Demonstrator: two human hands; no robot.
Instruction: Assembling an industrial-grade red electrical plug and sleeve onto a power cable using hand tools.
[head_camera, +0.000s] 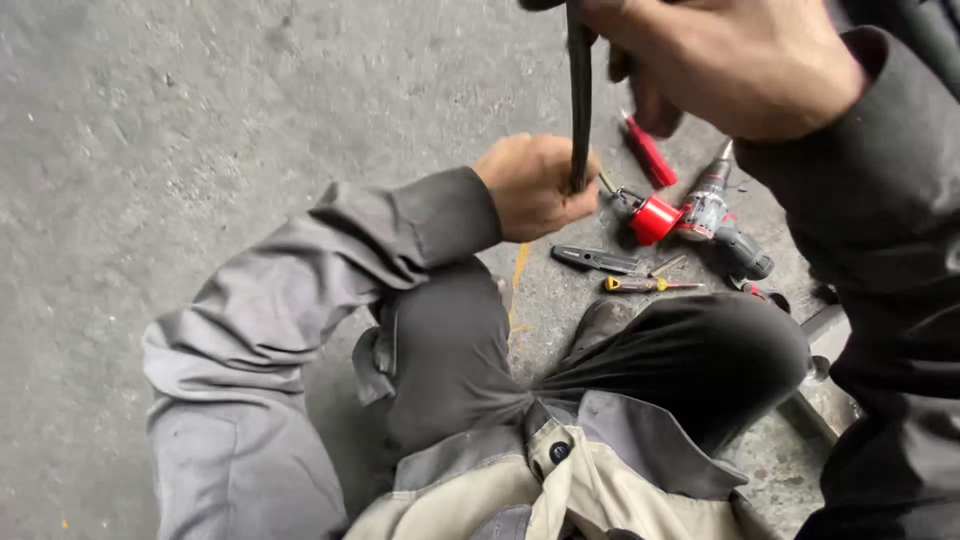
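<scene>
Left hand: the left hand was closed in a fist round the lower part of a dark cable, low over the floor, knuckles up.
Right hand: the right hand was curled round the same cable higher up, at the top edge of the view; its fingertips were partly hidden.
Cable: it ran nearly straight up and down between the two hands, thin and black, its top end cut off by the frame.
Beside the left hand: a red cap lay on the floor just right of the fist, touching the nose of a drill.
Further out: a red-handled tool lay above the drill; a grey knife and a yellow screwdriver lay just below the fist.
Floor: grey concrete floor, rough and stained.
Body: the person crouched, dark trousers and grey sleeve filling the lower view.
</scene>
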